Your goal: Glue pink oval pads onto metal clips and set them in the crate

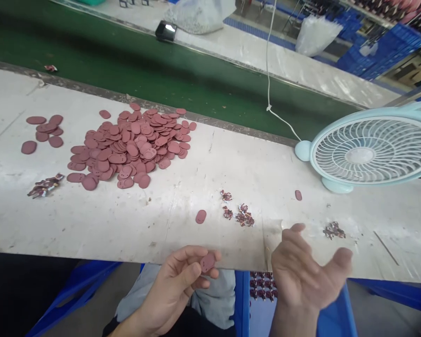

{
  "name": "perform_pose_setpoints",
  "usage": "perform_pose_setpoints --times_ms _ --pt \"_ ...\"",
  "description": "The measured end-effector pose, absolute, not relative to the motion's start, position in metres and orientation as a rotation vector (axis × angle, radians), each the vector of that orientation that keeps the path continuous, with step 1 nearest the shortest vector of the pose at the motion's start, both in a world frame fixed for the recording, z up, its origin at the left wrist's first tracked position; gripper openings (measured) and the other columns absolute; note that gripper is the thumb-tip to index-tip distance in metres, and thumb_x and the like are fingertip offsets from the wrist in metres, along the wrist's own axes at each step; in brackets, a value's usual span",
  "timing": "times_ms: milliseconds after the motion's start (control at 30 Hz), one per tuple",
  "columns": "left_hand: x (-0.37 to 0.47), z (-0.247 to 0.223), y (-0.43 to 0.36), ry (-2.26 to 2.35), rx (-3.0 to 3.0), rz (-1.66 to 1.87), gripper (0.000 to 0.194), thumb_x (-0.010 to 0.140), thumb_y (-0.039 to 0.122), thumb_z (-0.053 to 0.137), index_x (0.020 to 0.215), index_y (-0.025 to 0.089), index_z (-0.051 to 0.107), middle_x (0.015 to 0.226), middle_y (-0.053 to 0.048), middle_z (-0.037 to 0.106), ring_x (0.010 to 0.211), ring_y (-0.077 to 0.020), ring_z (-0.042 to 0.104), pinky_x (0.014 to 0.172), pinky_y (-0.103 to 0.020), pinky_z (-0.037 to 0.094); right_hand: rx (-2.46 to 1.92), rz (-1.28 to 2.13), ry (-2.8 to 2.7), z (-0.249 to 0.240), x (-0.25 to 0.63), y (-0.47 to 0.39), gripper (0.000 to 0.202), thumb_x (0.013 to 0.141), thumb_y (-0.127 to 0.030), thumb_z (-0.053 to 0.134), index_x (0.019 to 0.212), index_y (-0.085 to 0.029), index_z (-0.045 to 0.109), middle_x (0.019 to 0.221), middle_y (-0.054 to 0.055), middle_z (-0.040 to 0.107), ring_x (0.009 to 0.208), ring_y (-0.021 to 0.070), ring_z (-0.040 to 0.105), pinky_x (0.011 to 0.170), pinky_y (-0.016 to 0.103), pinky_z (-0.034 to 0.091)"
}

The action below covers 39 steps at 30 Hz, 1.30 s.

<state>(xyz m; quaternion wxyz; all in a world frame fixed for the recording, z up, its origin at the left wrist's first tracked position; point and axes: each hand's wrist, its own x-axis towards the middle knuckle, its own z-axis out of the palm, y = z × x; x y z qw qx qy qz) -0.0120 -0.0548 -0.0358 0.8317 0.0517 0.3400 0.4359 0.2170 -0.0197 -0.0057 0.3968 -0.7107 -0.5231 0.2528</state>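
Between thumb and fingers, my left hand holds a reddish-brown oval disc with small holes, just in front of the bench edge. My right hand is raised over the edge, palm up, fingers and thumb apart, slightly blurred, with nothing visible in it. A similar loose disc lies on the bench beyond my left hand. Right of it is a small cluster of brown figurines, too small to make out clearly. More tiny brown pieces lie right of my right hand.
A large heap of oval discs covers the left-middle bench, with a smaller group farther left. A light-blue fan stands at right, its cord crossing the green belt. Below the edge, a blue crate holds rows of brown pieces.
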Motion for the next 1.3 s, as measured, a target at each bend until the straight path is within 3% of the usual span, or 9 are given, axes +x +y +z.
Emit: perform_pose_setpoints --times_ms 133,300,433,567,733,1067,1300 --pt "-0.016 -0.036 -0.053 0.684 0.112 0.956 0.019 0.086 0.025 0.078 0.106 0.022 0.079 0.117 -0.012 0.079 0.087 -0.0153 0.077 0.071 -0.016 0.059 -1.931 0.489 -1.451 -0.021 0.218 -0.011 0.041 0.094 -0.049 0.058 0.119 -0.019 0.071 0.105 0.013 0.071 0.084 0.0243 0.067 0.064 0.036 0.055" --pt "-0.023 -0.039 -0.056 0.649 0.097 0.977 0.022 0.085 0.023 0.079 0.107 0.023 0.080 0.118 -0.012 0.079 0.088 -0.0160 0.077 0.072 -0.018 0.059 -2.039 0.452 -1.665 -0.033 0.221 0.005 0.031 0.094 -0.044 0.058 0.105 -0.019 0.075 0.101 0.011 0.070 0.081 0.0229 0.066 0.081 0.042 0.054" --pt "-0.025 -0.040 -0.057 0.667 0.150 0.988 0.022 0.086 0.024 0.078 0.108 0.024 0.079 0.119 -0.011 0.079 0.090 -0.0169 0.077 0.073 -0.020 0.058 -2.087 0.530 -1.568 -0.022 0.230 -0.001 0.025 0.089 -0.043 0.065 0.094 -0.020 0.075 0.090 0.009 0.074 0.074 0.0235 0.069 0.070 0.038 0.055" --pt "-0.021 -0.036 -0.053 0.688 0.235 0.989 0.021 0.085 0.025 0.079 0.106 0.023 0.079 0.116 -0.011 0.080 0.095 -0.0196 0.077 0.074 -0.022 0.058 -1.953 0.866 -1.180 0.002 0.219 -0.031 0.029 0.080 -0.047 0.078 0.093 -0.022 0.075 0.084 0.008 0.077 0.064 0.0220 0.071 0.053 0.030 0.056" --pt "-0.014 -0.030 -0.049 0.730 0.327 0.950 0.022 0.081 0.023 0.083 0.101 0.020 0.077 0.111 -0.011 0.081 0.092 -0.0201 0.077 0.075 -0.025 0.057 -1.578 1.236 -0.993 0.028 0.168 -0.061 0.015 0.076 -0.036 0.084 0.081 -0.024 0.077 0.076 0.004 0.075 0.057 0.0176 0.068 0.054 0.027 0.060" --pt "-0.012 -0.033 -0.054 0.707 0.408 0.963 0.007 0.081 0.019 0.082 0.086 0.019 0.077 0.108 -0.008 0.082 0.097 -0.0201 0.075 0.090 -0.032 0.055 -1.520 1.420 -0.934 0.025 0.148 -0.058 0.017 0.081 -0.038 0.080 0.082 -0.021 0.077 0.077 0.006 0.075 0.064 0.0173 0.068 0.059 0.026 0.059" --pt "-0.010 -0.035 -0.057 0.735 0.448 0.985 0.005 0.082 0.018 0.081 0.079 0.018 0.077 0.101 -0.007 0.082 0.093 -0.0212 0.075 0.087 -0.033 0.055 -1.515 1.462 -0.903 0.024 0.148 -0.058 0.018 0.080 -0.038 0.082 0.085 -0.021 0.077 0.080 0.006 0.076 0.065 0.0160 0.067 0.062 0.026 0.059"
